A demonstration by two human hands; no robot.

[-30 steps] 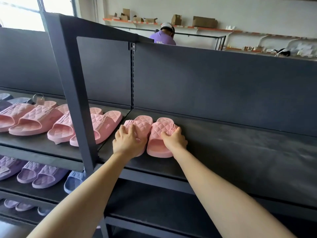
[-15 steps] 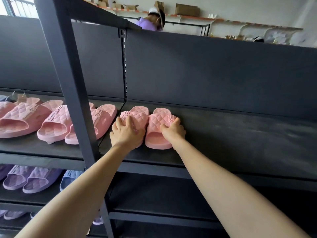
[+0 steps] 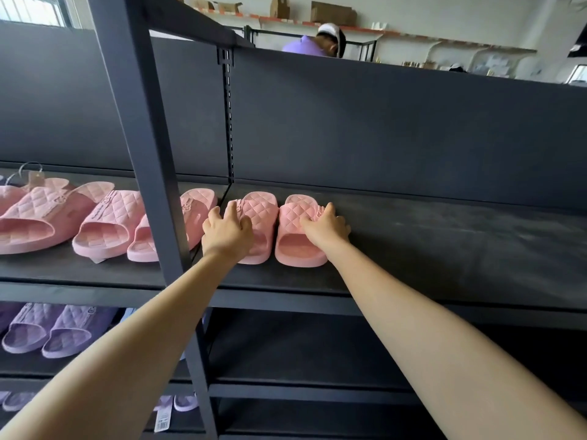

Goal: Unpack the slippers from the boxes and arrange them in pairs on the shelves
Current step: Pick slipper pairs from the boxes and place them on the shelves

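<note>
— Pink foam pair? Where were the grips?
— Left grip (image 3: pixel 227 231) lay curled over the left slipper (image 3: pixel 259 206), just right of the post (image 3: pixel 149 173). Right grip (image 3: pixel 327 225) clasped the right slipper (image 3: pixel 298 246) at its outer edge.
— Anything changed?
— Hardly. Both grips stayed on, and the pair stayed side by side, touching. I judged it placed, awaiting release.
— Their look?
— Quilted straps, matte and soft. Left of the post, more pink slippers (image 3: pixel 108 220) lined the shelf (image 3: pixel 444 249).
</note>
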